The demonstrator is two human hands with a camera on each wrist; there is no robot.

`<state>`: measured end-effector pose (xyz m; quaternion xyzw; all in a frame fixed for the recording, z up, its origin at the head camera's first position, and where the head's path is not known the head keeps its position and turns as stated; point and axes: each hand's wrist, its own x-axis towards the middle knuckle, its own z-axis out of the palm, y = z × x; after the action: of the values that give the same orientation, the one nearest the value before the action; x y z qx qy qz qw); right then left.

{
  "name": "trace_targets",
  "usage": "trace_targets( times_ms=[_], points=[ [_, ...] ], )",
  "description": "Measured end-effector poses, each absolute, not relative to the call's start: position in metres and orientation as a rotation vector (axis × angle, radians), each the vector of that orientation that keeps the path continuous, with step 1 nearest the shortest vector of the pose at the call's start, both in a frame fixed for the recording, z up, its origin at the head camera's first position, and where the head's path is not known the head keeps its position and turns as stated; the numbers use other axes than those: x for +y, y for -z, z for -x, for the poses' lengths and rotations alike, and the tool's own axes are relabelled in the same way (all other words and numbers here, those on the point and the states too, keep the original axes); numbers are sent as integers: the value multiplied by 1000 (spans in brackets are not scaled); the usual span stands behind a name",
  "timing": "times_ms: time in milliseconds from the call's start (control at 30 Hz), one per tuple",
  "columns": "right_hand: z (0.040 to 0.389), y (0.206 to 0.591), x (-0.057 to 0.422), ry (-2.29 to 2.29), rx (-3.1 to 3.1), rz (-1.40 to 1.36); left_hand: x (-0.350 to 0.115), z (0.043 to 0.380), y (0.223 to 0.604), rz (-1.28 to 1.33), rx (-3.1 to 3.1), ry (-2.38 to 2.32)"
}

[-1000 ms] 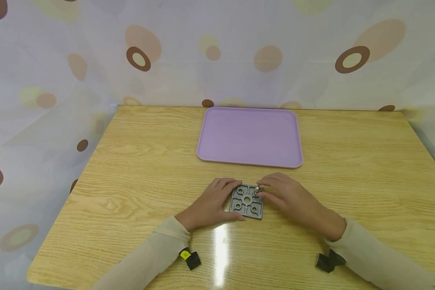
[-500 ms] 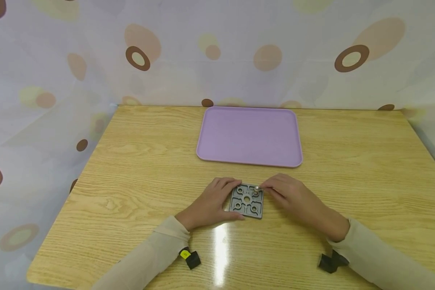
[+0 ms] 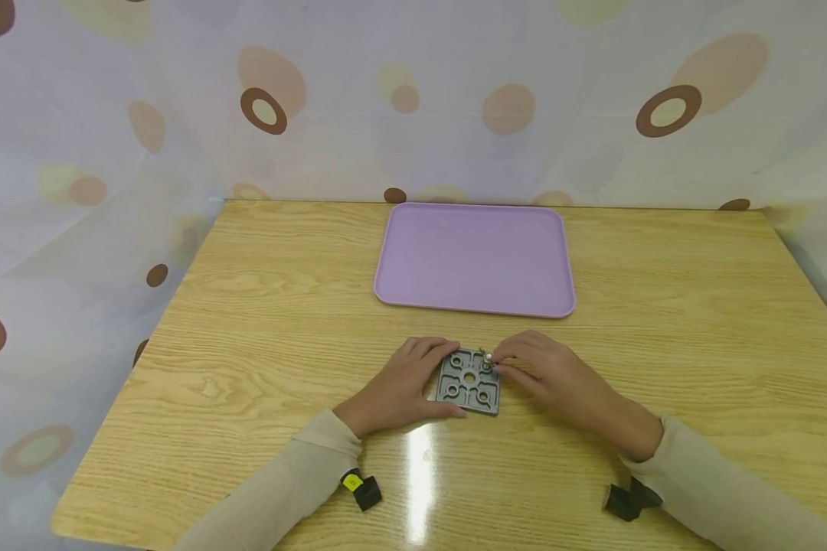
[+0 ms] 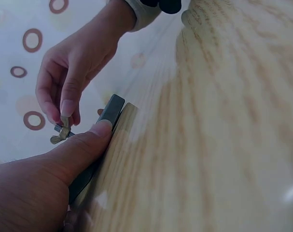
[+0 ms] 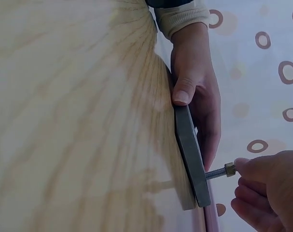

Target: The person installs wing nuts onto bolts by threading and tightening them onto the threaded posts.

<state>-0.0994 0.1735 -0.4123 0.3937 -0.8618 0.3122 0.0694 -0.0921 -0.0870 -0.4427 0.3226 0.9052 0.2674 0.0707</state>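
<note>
A square grey metal plate (image 3: pixel 470 377) with several round holes lies flat on the table. My left hand (image 3: pixel 400 386) grips it from the left, fingers at the far edge and thumb at the near edge. From the plate's far right hole stands a threaded bolt (image 5: pixel 216 173). A brass-coloured wing nut (image 4: pixel 62 131) sits high on the bolt, apart from the plate. My right hand (image 3: pixel 558 379) pinches the wing nut between thumb and index finger. In the right wrist view the thumb and finger partly hide the wings.
A shallow purple tray (image 3: pixel 475 259) lies behind the plate toward the back of the wooden table (image 3: pixel 282 306). A patterned curtain (image 3: pixel 413 99) hangs along the back and sides. Each wrist carries a small black camera (image 3: pixel 367 493).
My right fingertips draw together beside the bolt, then part again around the wing nut. Its wings now point another way. The left hand and plate stay put.
</note>
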Motion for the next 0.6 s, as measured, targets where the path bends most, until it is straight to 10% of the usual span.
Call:
trace_targets(
  times_ms=[600],
  points=[
    [100, 413, 166, -922, -2632, -1159, -87, 92, 443, -976, 2713, -816]
  ],
)
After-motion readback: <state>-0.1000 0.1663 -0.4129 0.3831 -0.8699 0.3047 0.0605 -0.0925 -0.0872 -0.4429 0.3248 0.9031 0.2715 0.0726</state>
